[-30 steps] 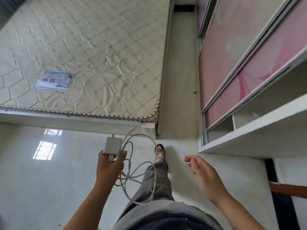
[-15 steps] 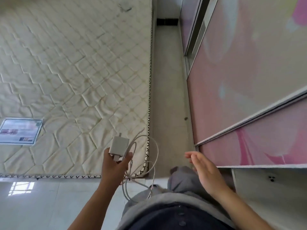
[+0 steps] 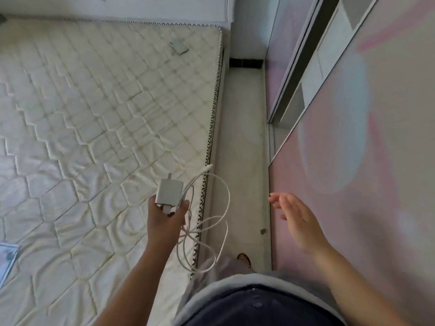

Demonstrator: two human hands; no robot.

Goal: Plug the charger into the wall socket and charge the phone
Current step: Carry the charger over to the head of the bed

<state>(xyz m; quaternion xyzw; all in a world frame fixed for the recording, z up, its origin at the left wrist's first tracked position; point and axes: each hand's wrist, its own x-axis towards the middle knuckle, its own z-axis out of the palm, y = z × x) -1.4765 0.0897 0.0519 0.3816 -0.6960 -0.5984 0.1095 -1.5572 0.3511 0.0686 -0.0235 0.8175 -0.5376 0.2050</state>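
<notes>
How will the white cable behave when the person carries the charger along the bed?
The cable is probably floppy: it hangs in loose loops below the left hand. Its free end may swing and catch on the mattress edge. The charger looks rigid and light.

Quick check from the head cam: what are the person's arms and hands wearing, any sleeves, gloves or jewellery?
Both forearms are bare up to the frame edge, with no sleeves showing. The left hand and right hand have no gloves, and no rings, watch or bracelets are visible. Both are slightly motion-blurred, so very fine details cannot be ruled out.
</notes>
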